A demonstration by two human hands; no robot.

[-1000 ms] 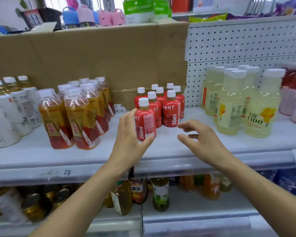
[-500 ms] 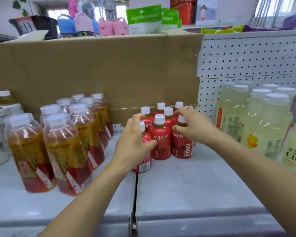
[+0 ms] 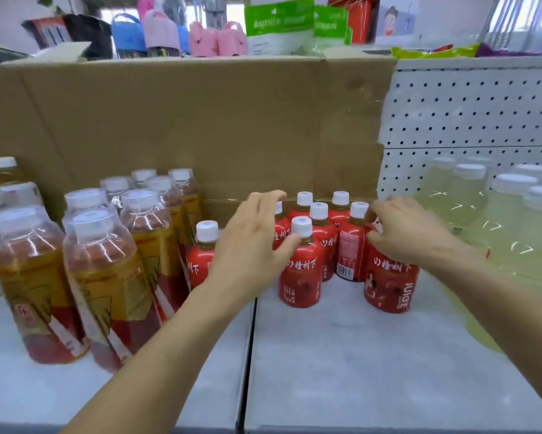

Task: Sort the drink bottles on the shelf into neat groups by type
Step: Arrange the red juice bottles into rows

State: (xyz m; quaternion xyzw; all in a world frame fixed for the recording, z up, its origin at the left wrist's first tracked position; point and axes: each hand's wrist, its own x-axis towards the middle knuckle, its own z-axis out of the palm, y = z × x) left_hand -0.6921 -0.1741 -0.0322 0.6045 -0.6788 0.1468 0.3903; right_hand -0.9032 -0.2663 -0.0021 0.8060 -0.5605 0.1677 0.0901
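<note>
Red juice bottles (image 3: 318,242), white-capped: stood clustered at frame centre on the shelf (image 3: 341,355). Left hand (image 3: 250,249): fingers spread and loosely arched, thumb touching the front-centre bottle (image 3: 299,270). Right hand (image 3: 404,236): fingers clamped round the neck of the front-right bottle (image 3: 390,283). Amber tea bottles (image 3: 106,277) stood at left, pale yellow bottles (image 3: 482,214) at right.

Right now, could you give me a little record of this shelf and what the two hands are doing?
left group: amber bottles, white caps
middle group: small red juice bottles, white caps
right group: pale yellow bottles, blurred
left hand: among the red bottles, grip unclear
right hand: grips the top of the front right red bottle
</note>
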